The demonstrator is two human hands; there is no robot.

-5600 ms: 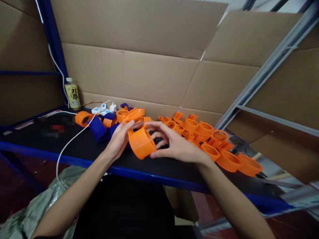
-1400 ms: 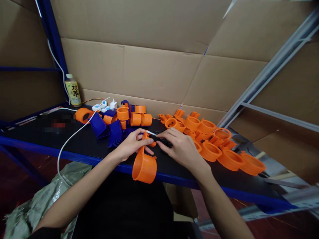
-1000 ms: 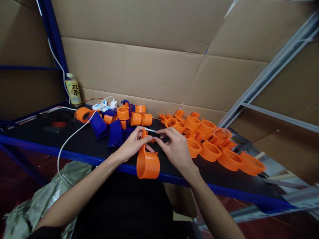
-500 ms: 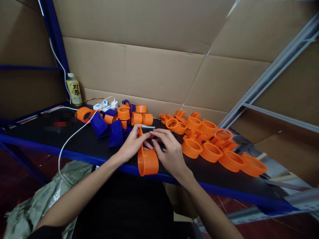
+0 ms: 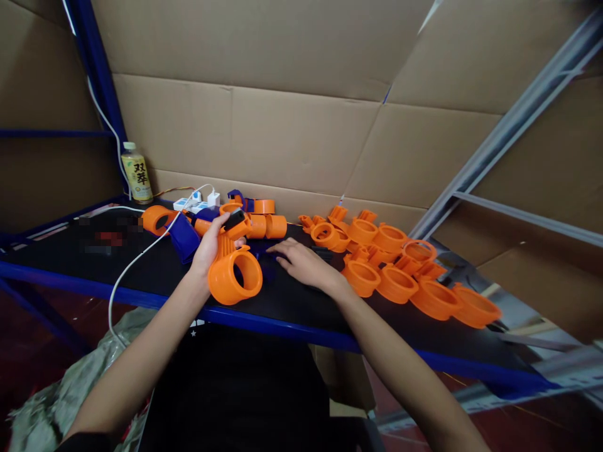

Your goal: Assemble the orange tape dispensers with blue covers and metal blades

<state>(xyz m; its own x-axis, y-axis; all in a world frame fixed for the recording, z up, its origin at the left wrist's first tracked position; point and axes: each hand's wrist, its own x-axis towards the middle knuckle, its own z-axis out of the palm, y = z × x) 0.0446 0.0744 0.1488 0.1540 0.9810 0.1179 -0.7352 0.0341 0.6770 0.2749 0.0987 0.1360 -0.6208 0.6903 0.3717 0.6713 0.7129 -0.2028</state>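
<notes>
One of the hands (image 5: 206, 246), the left, holds an orange ring (image 5: 221, 279)

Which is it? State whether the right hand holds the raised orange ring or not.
No: the left hand grips the raised orange ring, with the right hand apart from it.

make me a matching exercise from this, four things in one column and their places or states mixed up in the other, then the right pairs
Column one
1. left hand
2. right hand
3. bottle
4. grey-green sack

Column two
A. lower than the tabletop, toward the picture's lower left corner
B. low over the tabletop, left of the cluster of orange rings
C. gripping an orange part that has a black piece at its upper end
D. upright near the blue post

Right pairs
1-C, 2-B, 3-D, 4-A
</notes>
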